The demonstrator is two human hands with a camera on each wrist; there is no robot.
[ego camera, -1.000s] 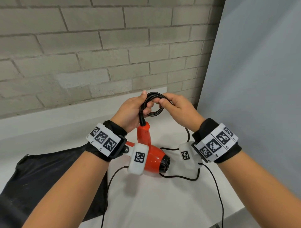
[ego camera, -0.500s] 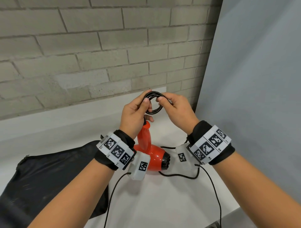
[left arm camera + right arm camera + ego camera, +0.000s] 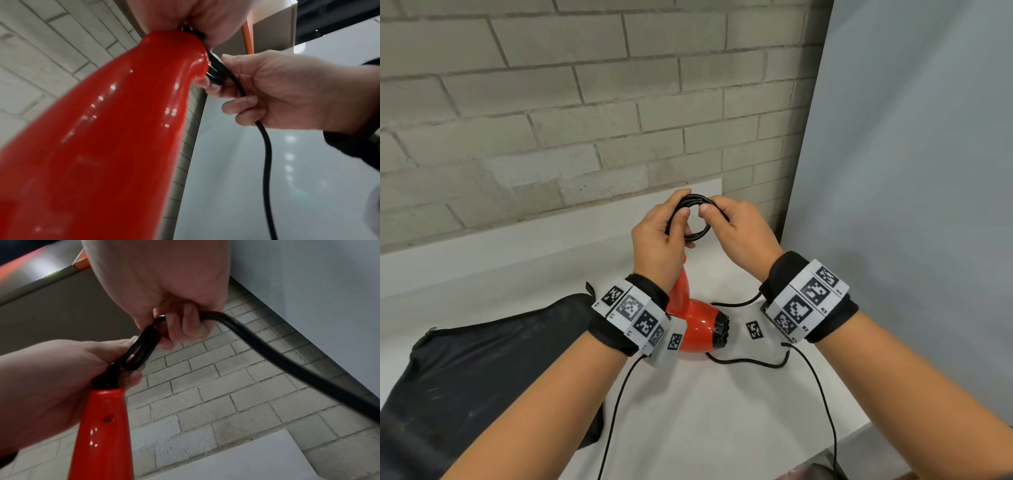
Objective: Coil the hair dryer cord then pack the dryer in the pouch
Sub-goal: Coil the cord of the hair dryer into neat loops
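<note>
Left hand (image 3: 657, 240) pinches the left side of the cord coil (image 3: 693, 219), thumb on top, fingers curled under; it's right at the top of the hair dryer (image 3: 697, 325) handle where the cord exits. Right hand (image 3: 739, 236) pinches the coil's right side, thumb and fingers wrapped round it, and in the right wrist view the loose run of cord (image 3: 298, 368) leaves past its fingers. Coil is small, a few turns, held in the air above the counter (image 3: 705, 411), hands nearly touching across it. Dryer hangs handle-up under the left hand, red body low over the counter or on it, can't tell which; black nozzle end points right. Uncoiled cord loops on the counter just right of the nozzle, under the right wrist. Two more thin black leads run toward the near edge, one under each forearm; can't tell which is cord and which is rig cable. Black pouch (image 3: 493, 370) lies flat on the counter's left, its right edge next to the left wrist, just beside the dryer. Brick wall (image 3: 585, 120) close behind the hands, only a narrow strip of counter between. Grey panel (image 3: 911, 171) bounds the right side, close to the right forearm. Counter's near right edge cuts diagonally below the right arm. Most bare counter is in the middle, between the forearms.
</note>
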